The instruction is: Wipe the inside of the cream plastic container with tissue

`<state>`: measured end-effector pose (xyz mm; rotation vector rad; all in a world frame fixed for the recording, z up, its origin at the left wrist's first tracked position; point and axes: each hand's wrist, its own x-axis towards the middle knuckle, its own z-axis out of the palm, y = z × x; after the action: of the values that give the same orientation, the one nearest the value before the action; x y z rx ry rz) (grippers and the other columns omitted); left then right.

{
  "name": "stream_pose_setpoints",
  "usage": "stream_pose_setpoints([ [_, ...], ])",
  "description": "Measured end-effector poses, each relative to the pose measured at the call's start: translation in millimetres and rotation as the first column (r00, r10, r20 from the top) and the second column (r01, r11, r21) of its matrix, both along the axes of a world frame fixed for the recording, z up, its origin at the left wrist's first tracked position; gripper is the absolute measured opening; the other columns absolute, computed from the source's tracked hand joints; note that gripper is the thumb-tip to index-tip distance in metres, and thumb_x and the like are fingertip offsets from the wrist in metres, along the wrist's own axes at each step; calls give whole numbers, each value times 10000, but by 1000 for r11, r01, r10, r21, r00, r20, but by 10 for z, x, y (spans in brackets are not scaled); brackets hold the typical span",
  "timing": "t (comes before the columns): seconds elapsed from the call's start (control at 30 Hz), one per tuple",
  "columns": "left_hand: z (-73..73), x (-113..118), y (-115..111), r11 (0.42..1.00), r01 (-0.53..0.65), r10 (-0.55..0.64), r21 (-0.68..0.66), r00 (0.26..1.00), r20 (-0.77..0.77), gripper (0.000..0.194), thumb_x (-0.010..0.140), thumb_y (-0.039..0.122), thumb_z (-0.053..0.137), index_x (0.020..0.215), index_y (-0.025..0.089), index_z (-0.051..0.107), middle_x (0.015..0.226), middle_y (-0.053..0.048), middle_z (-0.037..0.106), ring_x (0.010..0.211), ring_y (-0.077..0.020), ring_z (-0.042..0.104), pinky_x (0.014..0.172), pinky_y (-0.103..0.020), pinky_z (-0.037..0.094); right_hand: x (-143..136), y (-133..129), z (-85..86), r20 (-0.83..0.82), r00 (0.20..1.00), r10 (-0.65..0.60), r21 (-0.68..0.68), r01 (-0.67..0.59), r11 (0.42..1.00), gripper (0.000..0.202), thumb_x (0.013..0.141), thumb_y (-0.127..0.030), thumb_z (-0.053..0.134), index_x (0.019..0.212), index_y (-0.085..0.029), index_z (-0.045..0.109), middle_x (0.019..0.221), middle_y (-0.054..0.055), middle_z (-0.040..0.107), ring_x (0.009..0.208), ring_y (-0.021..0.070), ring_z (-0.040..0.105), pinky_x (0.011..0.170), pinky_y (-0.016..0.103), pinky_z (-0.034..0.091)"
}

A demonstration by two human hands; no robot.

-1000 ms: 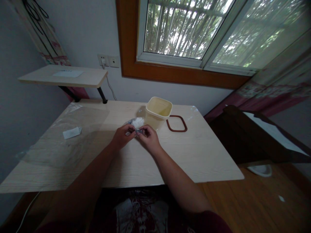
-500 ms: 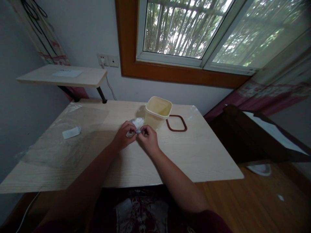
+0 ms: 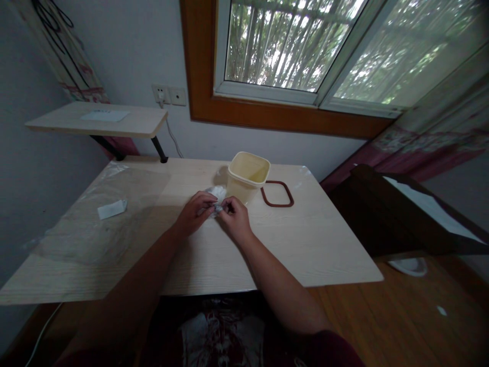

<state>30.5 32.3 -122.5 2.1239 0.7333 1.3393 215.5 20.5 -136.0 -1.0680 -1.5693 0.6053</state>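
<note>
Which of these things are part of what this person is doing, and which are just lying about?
In use:
- small crumpled white, see-through plastic bundle, pinched between left hand and right hand
- perhaps the pale yellow squarish tub, close by

Apparently just lying about:
- reddish-brown squarish ring
- white paper slip on clear plastic sheet
- white paper on raised pale wooden shelf

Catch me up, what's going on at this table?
A person's left hand and right hand are pinching a small, whitish crumpled bundle between their fingertips; exactly what it is isn't clear. An open yellow container stands just beyond the right hand, with a red-brown frame lying to its right. On the left, a white slip lies on a clear plastic sheet.
</note>
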Motion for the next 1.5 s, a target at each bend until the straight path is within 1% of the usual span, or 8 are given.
stream_pose_setpoints([
  [0.13, -12, -24, 48, 1000, 9, -9, -4, 997, -72, 200, 949, 277, 625, 1120, 250, 725, 1027, -79, 689, 994, -196, 652, 883, -358, 538, 17, 4, 2, 20, 999, 26, 49, -27, 998, 72, 802, -232, 685, 815, -229, 614, 737, -34, 555, 678, 151, 526, 652, 273, 420],
  [0.5, 5, -93, 92, 982, -136, 120, -128, 985, -122, 155, 907, 332, 642, 902, 209, 736, 876, -46, 700, 822, -171, 657, 758, -289, 512, 30, -6, 30, 81, 988, 135, 133, -145, 980, 47, 864, -256, 692, 906, -239, 678, 840, 8, 609, 788, 171, 589, 743, 306, 486],
  [0.67, 24, -47, 66, 942, -183, 182, -281, 983, -31, 134, 845, 317, 661, 854, 198, 720, 834, -38, 697, 749, -166, 656, 693, -273, 508, 40, -30, 84, 84, 982, 169, 136, -180, 974, 43, 869, -257, 676, 910, -245, 677, 908, 27, 622, 836, 179, 594, 762, 320, 507],
  [0.87, 34, 1, 36, 843, -99, 193, -528, 973, 125, 216, 818, 397, 688, 836, 182, 676, 693, -8, 672, 651, -150, 635, 629, -253, 493, 59, -39, 113, 75, 982, 172, 109, -179, 978, 58, 857, -238, 673, 915, -247, 674, 924, 33, 627, 875, 192, 597, 784, 336, 510],
  [1.1, 13, -3, 33, 880, 15, 70, -475, 984, 162, 332, 793, 386, 750, 1054, 186, 705, 870, -39, 681, 777, -160, 653, 682, -267, 518, 49, -15, 65, 56, 986, 155, 97, -160, 982, 47, 878, -268, 685, 921, -251, 682, 906, 27, 636, 868, 192, 600, 788, 340, 509],
  [1.2, 5, -26, 54, 930, 7, 32, -367, 994, 101, 219, 828, 372, 728, 960, 198, 749, 922, -59, 687, 862, -180, 652, 761, -299, 524, 41, -15, 65, 23, 987, 157, 119, -159, 980, 49, 882, -274, 688, 925, -249, 688, 905, 24, 639, 866, 186, 604, 789, 335, 507],
  [1.3, 20, -43, 59, 936, -21, 55, -351, 995, 86, 171, 852, 364, 703, 870, 200, 749, 852, -47, 689, 813, -175, 640, 758, -302, 511, 32, -20, 46, -5, 988, 154, 78, -153, 985, 124, 877, -308, 696, 984, -246, 690, 937, 30, 648, 808, 171, 597, 750, 316, 502],
  [1.5, 58, -67, 27, 873, -110, 196, -475, 971, 135, 157, 846, 351, 684, 854, 198, 714, 778, -16, 683, 736, -158, 623, 700, -276, 494, -2, -29, -31, 62, 979, 194, -91, -188, 978, 373, 811, -412, 777, 1127, -238, 679, 776, -18, 622, 632, 142, 528, 623, 269, 448],
])
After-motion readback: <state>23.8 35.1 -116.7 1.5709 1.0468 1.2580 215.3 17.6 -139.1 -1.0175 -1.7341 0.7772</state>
